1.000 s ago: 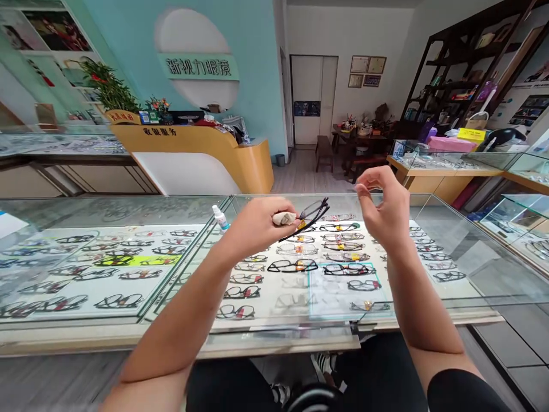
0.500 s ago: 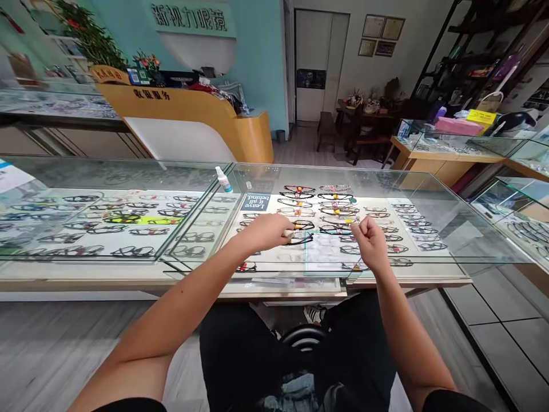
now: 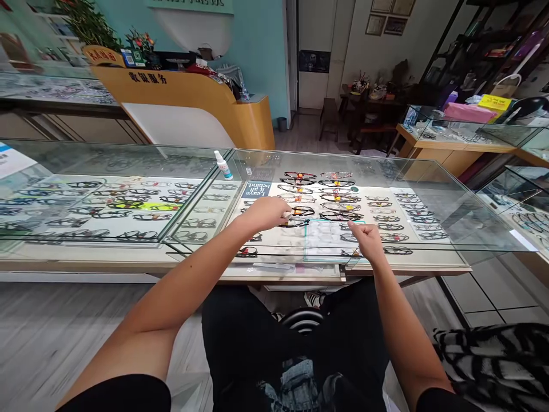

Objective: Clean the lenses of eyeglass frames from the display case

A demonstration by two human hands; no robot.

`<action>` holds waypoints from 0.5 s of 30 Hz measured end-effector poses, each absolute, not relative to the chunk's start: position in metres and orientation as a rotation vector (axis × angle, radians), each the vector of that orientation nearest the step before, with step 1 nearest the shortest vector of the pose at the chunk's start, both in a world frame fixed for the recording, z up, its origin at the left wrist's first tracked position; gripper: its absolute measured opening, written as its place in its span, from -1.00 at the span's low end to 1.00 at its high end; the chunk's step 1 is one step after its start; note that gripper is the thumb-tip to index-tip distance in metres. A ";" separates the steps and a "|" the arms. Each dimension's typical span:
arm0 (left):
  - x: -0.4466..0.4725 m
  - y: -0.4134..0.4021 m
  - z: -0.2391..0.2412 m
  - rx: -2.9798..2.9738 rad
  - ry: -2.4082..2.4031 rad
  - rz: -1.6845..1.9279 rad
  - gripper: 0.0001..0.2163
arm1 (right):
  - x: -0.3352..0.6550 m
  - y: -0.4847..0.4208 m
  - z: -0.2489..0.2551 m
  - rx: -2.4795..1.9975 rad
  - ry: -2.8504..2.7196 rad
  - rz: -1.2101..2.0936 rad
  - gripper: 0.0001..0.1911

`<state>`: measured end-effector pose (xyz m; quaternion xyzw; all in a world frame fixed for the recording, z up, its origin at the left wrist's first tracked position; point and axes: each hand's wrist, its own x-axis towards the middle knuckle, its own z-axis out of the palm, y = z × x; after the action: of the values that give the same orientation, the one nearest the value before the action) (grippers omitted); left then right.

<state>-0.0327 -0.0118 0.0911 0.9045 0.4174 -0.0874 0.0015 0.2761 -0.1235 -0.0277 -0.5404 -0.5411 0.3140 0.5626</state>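
Note:
My left hand (image 3: pixel 268 213) is closed over the glass counter, with something small and pale between its fingertips that I cannot make out. Right by those fingers lies a dark-framed pair of eyeglasses (image 3: pixel 295 222); whether the hand touches it is unclear. My right hand (image 3: pixel 368 240) is also closed, its thumb pointing left, and whatever it holds is hidden. It hovers above the right edge of a pale, teal-bordered sheet (image 3: pixel 322 240). Between and beyond both hands, eyeglasses (image 3: pixel 341 216) lie in two columns, several with orange or yellow tags.
A white spray bottle (image 3: pixel 223 166) stands on the counter at the left. More eyeglasses fill the glass display case (image 3: pixel 128 236) there. A wooden cashier desk (image 3: pixel 253 123) stands behind. Black-and-white patterned fabric (image 3: pixel 493 360) shows at the lower right.
The view has tilted down, so the counter sits higher in it. My right hand has turned, its thumb now pointing left. Patterned fabric has come into view at the lower right.

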 end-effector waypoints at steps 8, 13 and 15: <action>-0.026 0.001 0.091 2.798 1.374 -0.274 -0.87 | 0.277 -0.128 -0.029 -1.241 -1.279 0.648 -0.14; -0.024 0.005 0.092 2.802 1.367 -0.305 -0.84 | 0.277 -0.130 -0.024 -1.252 -1.305 0.689 -0.15; -0.024 0.005 0.095 2.795 1.357 -0.302 -0.83 | 0.278 -0.129 -0.023 -1.246 -1.289 0.715 -0.13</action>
<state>-0.0245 0.0046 0.0950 0.8953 0.4347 -0.0966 0.0100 0.2783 -0.1289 -0.0230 -0.5309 -0.5491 0.3046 0.5691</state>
